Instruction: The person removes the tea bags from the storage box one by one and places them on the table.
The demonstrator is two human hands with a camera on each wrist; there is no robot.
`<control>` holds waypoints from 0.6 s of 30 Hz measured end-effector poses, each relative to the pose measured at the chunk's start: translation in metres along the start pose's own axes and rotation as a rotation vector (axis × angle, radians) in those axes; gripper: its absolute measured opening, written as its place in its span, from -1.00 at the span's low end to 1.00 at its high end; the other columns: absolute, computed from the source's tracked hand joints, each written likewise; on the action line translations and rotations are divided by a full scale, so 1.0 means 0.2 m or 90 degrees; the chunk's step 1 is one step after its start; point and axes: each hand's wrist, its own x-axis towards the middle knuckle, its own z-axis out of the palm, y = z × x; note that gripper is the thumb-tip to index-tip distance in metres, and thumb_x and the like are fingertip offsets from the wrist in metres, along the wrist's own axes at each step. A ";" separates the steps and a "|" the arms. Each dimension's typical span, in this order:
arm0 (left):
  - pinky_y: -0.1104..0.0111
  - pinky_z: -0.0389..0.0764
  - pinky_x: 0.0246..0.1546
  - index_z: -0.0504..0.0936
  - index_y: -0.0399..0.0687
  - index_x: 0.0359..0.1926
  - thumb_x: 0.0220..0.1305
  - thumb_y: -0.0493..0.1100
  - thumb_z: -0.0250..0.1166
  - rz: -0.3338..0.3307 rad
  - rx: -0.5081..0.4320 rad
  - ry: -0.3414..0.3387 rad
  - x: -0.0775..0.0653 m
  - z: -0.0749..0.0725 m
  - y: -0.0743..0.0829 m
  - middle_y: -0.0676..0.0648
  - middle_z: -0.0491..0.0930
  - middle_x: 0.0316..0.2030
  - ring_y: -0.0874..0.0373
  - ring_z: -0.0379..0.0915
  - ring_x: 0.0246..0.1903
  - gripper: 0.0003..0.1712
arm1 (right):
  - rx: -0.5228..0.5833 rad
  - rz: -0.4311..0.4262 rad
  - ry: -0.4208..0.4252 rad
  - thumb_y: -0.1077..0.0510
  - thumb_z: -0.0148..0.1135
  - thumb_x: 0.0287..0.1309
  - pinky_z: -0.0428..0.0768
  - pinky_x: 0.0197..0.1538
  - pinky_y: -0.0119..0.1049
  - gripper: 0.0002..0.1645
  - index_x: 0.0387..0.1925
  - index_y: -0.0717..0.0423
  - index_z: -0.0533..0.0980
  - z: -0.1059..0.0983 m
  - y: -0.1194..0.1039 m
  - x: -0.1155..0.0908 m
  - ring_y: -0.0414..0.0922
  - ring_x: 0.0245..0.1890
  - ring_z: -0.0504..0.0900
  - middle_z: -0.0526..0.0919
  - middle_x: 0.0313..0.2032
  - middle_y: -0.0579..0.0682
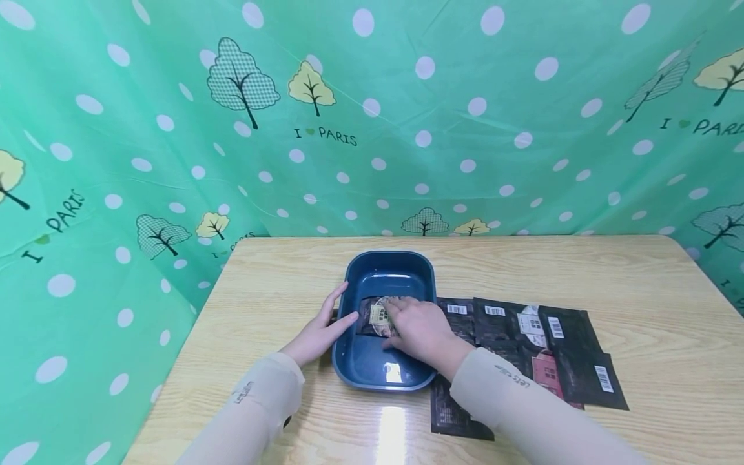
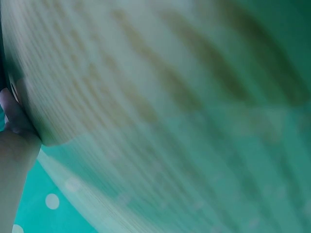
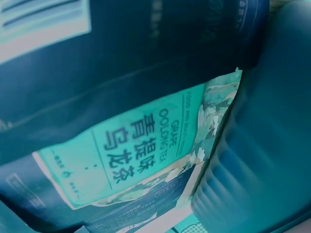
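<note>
A dark blue rectangular tub [image 1: 383, 381] stands on the table. Inside it lies a black printed pouch [image 1: 372, 316] with a cream label, partly covered by my right hand [image 1: 421, 332]. Fingers of that hand lie over the pouch's right part, and the thumb sits by its near edge. My left hand [image 1: 320, 332] rests against the tub's left side, fingers and thumb extended at the rim. Part of the left hand [image 2: 17, 121] shows at the edge of the left wrist view. Close in the right wrist view is a pouch labelled Grape Oolong Tea [image 3: 141, 145], beside the tub's wall [image 3: 257, 136].
Several black pouches [image 1: 587, 381] overlap on the table to the right of the tub, some with white barcodes, one with a red label [image 1: 546, 374]. The wood-grain table [image 1: 639, 278] backs onto a green dotted curtain [image 1: 465, 129].
</note>
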 end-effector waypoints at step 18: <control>-0.25 0.15 0.38 -0.18 0.73 0.48 0.44 0.28 0.06 -0.002 0.001 0.005 0.00 0.01 0.00 -0.21 0.02 0.53 -0.30 0.04 0.47 -0.22 | -0.067 -0.014 0.008 -0.31 0.38 0.07 0.71 -0.15 -0.16 -0.27 0.13 0.06 0.60 0.02 0.00 0.00 -0.06 -0.09 0.71 0.73 0.01 -0.02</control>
